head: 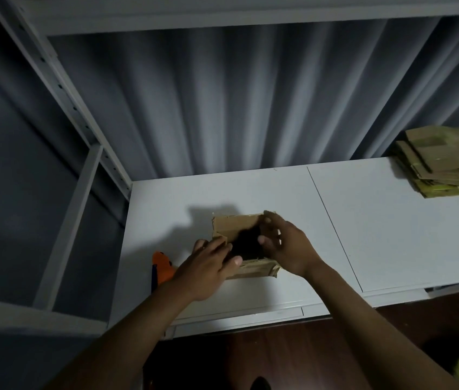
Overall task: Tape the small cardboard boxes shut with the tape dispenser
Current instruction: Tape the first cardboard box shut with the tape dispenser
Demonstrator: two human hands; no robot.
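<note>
A small brown cardboard box (236,226) sits on the white shelf board (377,235) near its front left, its top dark and open. My left hand (208,268) lies on the box's left near side, fingers stretched over the left flap and thumb at the front edge. My right hand (284,246) grips the right flap, fingers curled over its far corner. The orange tape dispenser (162,268) lies on the board just left of my left wrist, partly hidden by my forearm.
A stack of flattened cardboard boxes (445,161) lies at the far right of the board. A grey metal rack post (62,88) and upper shelf frame the left and top. A pleated grey curtain hangs behind. Dark floor lies below the front edge.
</note>
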